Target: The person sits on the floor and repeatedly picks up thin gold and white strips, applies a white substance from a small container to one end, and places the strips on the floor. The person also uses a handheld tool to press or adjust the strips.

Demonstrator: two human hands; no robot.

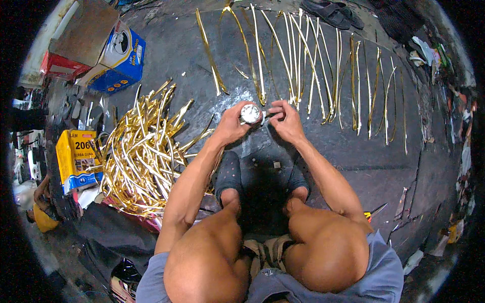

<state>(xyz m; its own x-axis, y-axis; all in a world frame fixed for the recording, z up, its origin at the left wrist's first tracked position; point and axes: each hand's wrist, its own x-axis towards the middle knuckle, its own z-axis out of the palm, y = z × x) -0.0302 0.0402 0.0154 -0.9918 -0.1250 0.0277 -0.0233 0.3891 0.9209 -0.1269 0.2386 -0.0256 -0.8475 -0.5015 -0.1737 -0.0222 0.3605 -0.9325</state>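
In my left hand [231, 124] is a small round object with a crinkled, silvery-white top [250, 114]; whether it is a can or a roll I cannot tell. My right hand [288, 122] is just to its right, thumb and fingers bent inward around something small and pale that I cannot make out. Beyond both hands, thin gold strips [314, 70] lie side by side on the dark work surface [197, 118]. A large tangled heap of gold strips [139, 156] is to the left of my left forearm.
An opened blue-and-red cardboard box [118, 58] sits at the far left. Nearer is a yellow-and-blue box [77, 156]. Dark sandals [328, 14] lie at the far edge. A pointed tool with a yellow-and-red handle [371, 214] is beside my right knee. Scraps line the right edge.
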